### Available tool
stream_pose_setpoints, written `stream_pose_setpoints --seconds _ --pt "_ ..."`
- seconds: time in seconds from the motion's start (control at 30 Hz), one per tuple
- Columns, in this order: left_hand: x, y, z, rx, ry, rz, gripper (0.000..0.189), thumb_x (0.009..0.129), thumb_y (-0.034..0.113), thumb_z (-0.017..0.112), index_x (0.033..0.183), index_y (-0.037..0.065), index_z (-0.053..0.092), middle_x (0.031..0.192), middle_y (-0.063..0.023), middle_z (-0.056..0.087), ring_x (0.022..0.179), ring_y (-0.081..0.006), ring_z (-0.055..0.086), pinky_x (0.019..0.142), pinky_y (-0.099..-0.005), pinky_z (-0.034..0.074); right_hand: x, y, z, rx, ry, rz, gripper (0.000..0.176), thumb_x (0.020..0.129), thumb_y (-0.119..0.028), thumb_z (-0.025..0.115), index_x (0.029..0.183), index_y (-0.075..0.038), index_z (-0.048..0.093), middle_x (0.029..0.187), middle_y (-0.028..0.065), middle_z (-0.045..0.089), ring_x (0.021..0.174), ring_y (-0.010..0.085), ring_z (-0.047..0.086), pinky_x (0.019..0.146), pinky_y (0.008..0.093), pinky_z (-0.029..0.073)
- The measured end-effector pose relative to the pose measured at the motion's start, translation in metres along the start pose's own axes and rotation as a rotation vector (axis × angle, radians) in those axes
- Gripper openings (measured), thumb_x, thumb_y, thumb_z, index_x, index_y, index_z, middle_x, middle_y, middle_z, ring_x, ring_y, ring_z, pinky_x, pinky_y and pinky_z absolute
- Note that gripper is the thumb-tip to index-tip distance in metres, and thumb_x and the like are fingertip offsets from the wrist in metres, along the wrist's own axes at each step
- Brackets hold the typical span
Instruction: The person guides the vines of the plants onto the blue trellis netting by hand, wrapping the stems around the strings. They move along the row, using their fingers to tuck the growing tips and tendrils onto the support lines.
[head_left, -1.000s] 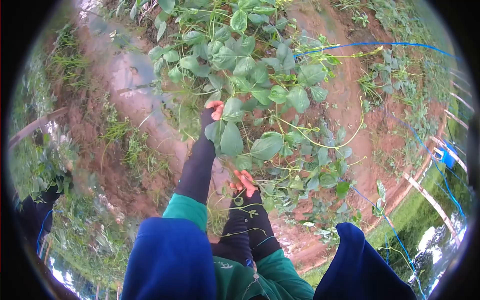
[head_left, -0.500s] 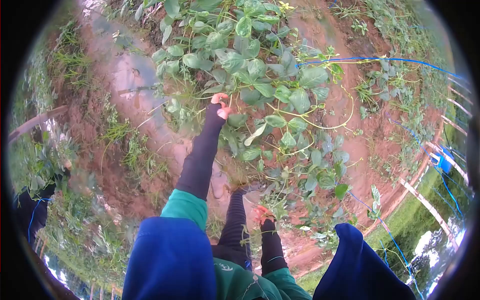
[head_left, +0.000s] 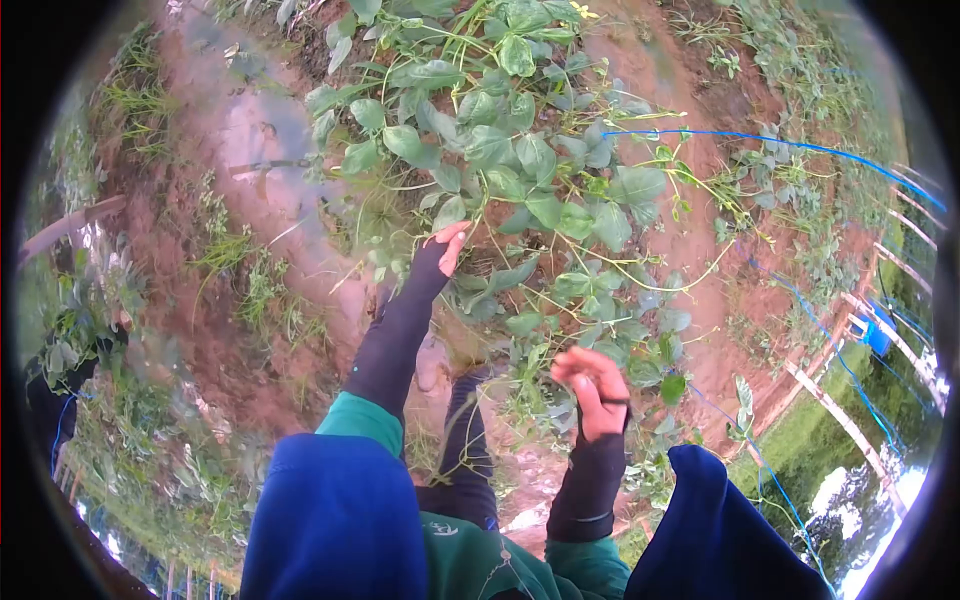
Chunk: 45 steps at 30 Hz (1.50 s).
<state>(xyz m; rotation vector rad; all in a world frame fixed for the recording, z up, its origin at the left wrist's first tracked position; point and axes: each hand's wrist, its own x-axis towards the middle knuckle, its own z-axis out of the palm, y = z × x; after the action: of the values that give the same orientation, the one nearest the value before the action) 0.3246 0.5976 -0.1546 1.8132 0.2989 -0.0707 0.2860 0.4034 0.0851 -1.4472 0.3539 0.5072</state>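
My left hand [head_left: 451, 246], in a dark fingerless sleeve, reaches into the leafy green vine plant [head_left: 490, 145]. Its thumb and fingers are pinched together at a thin stem by a leaf; the fingertips are partly hidden. Lower right, my right hand [head_left: 597, 392] is raised over the plant's near edge, palm side partly turned up. Its fingers are loosely bent with the thumb apart, and nothing shows in them. A dark band crosses that palm. Long curling tendrils [head_left: 690, 285] spread out to the right of the plant.
Wet muddy furrows [head_left: 250, 150] run along both sides of the plant row. A blue string [head_left: 770, 140] stretches right from the foliage. Pale poles [head_left: 850, 420], more blue cord and a blue object [head_left: 877, 332] stand at right. Another person's dark clothing [head_left: 55, 410] shows at far left.
My right hand has come up and forward from beside my leg to the plant's near edge. My left hand has shifted slightly down and right, and the leaves around it have moved.
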Motion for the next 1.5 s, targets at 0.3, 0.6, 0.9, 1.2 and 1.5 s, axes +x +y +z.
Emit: stream_pose_setpoints --seconds 0.3,0.6,0.9,1.2,1.5 --pt "0.006 0.006 -0.004 -0.301 -0.316 -0.323 0.029 0.084 0.023 0.039 0.106 0.008 0.049 0.061 0.0009 0.047 0.051 -0.0056 0.041 0.047 -0.0188 0.034 0.241 0.189 0.032 -0.195 0.187 0.086 0.044 0.073 -0.013 0.056 0.11 0.003 0.038 0.101 0.0173 0.05 0.088 0.0199 0.051 0.074 0.0276 0.04" --pt "0.009 -0.029 0.012 -0.393 -0.302 -0.253 0.027 0.081 0.023 0.045 0.102 0.006 0.05 0.064 -0.0006 0.051 0.055 -0.0072 0.045 0.051 -0.0205 0.037 0.257 0.21 0.01 0.144 0.192 0.291 0.027 0.065 -0.003 0.058 0.091 0.0 0.05 0.076 0.0069 0.055 0.058 0.0113 0.051 0.048 0.0213 0.041" --pt "0.117 0.005 -0.011 -0.453 0.287 -0.157 0.025 0.077 0.013 0.049 0.1 0.004 0.047 0.08 -0.0041 0.054 0.065 -0.0106 0.05 0.058 -0.023 0.04 0.242 0.25 -0.005 0.071 0.258 0.313 0.03 0.065 -0.004 0.056 0.093 -0.008 0.045 0.074 0.0062 0.051 0.051 0.0155 0.049 0.042 0.0291 0.044" --pt "0.173 0.034 -0.035 -0.727 -0.158 -0.204 0.038 0.078 0.023 0.048 0.112 0.007 0.04 0.069 -0.0021 0.049 0.055 -0.0091 0.047 0.053 -0.0193 0.034 0.288 0.472 -0.058 -0.243 0.386 0.395 0.037 0.066 -0.001 0.055 0.101 0.0 0.044 0.087 0.0091 0.054 0.071 0.0154 0.052 0.061 0.0249 0.042" --pt "0.029 0.014 -0.101 -0.664 -0.157 -0.148 0.012 0.07 0.009 0.052 0.079 0.002 0.052 0.078 -0.0067 0.052 0.083 -0.0199 0.051 0.075 -0.0305 0.039 0.204 0.228 0.007 -0.255 0.095 0.149 0.027 0.073 -0.012 0.051 0.099 -0.004 0.046 0.088 0.0048 0.053 0.078 0.0121 0.05 0.067 0.0243 0.041"
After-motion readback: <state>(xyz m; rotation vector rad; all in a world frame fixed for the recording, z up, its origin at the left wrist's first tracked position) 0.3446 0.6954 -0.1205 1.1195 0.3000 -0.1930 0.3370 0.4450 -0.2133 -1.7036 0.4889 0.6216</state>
